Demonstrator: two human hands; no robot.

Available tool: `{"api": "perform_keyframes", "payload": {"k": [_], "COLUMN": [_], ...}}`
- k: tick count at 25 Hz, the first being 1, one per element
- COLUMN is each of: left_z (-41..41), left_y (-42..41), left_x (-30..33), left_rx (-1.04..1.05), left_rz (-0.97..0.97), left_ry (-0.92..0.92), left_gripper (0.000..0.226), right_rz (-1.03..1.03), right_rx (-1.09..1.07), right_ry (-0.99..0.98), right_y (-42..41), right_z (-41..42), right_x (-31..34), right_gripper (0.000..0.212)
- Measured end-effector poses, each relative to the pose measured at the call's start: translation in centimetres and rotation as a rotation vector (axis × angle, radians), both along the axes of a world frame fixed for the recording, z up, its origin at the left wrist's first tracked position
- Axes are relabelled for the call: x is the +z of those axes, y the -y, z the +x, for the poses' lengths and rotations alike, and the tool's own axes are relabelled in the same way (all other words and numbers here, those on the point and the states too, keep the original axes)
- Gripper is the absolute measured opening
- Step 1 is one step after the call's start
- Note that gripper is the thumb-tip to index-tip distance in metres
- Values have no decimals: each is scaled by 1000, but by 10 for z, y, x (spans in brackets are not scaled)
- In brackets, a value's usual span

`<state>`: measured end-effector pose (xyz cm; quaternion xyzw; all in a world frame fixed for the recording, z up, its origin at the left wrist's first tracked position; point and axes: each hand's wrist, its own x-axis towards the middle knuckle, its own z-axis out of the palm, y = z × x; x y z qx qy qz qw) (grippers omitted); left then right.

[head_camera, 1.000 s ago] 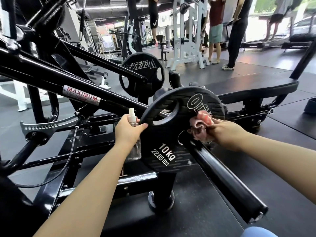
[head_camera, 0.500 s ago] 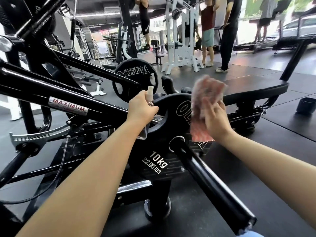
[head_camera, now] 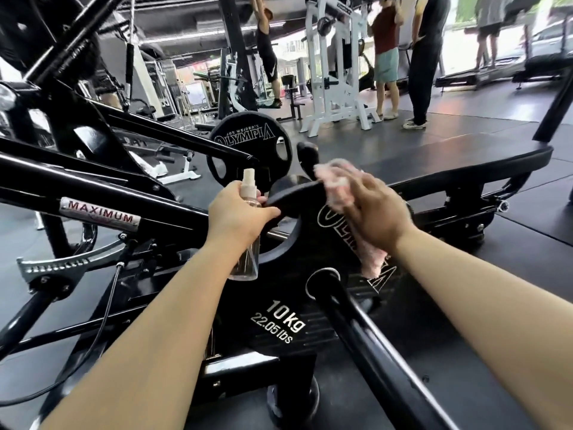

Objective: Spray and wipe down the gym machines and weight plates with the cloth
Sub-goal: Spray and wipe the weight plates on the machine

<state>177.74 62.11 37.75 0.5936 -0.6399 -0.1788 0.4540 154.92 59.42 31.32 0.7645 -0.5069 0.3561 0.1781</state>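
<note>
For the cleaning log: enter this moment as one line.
left hand holds spray bottle | right hand presses cloth on 10 kg plate

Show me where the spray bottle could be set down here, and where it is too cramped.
Free: the long black padded bench behind the 10 kg black weight plate, and the dark rubber floor right of it. Crowded: the black machine frame around the left hand holding the clear spray bottle; the right hand presses the pink cloth on the plate.

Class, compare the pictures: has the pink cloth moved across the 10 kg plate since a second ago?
Yes. The right hand has carried the pink cloth up from beside the plate's centre hole to the top rim of the 10 kg plate.
</note>
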Motion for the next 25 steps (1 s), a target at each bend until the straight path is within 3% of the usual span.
{"api": "perform_keyframes", "payload": {"k": [2, 6, 8, 10, 13, 16, 17, 23, 25], "left_z": [0, -2, 1, 5, 13, 24, 28, 49, 52], "left_y": [4, 5, 3, 0, -3, -10, -12, -19, -20], "left_x": [0, 1, 0, -3, -11, -22, -26, -44, -45], "left_rx": [-6, -21, -19, -7, 22, 45, 37, 44, 57], "left_rz": [21, 19, 13, 5, -16, -21, -18, 52, 83], "left_ry": [-27, -27, -25, -22, -50, -125, -173, -274, -251], "left_gripper": [32, 29, 31, 31, 32, 31, 30, 28, 28], "right_rz": [60, 298, 164, 64, -56, -233, -252, -135, -147], "right_rx": [-10, -245, -216, -65, 62, 97, 107, 42, 32], "right_ry": [208, 652, 721, 538, 98, -428, -515, -499, -380], "right_y": [-4, -14, -16, -21, -25, -18, -14, -33, -49], "right_z": [-23, -31, -12, 24, 68, 47, 33, -6, -13], "right_x": [-24, -40, -24, -6, -9, -44, -55, -99, -102], "right_gripper": [59, 36, 41, 51, 52, 44, 42, 28, 59]}}
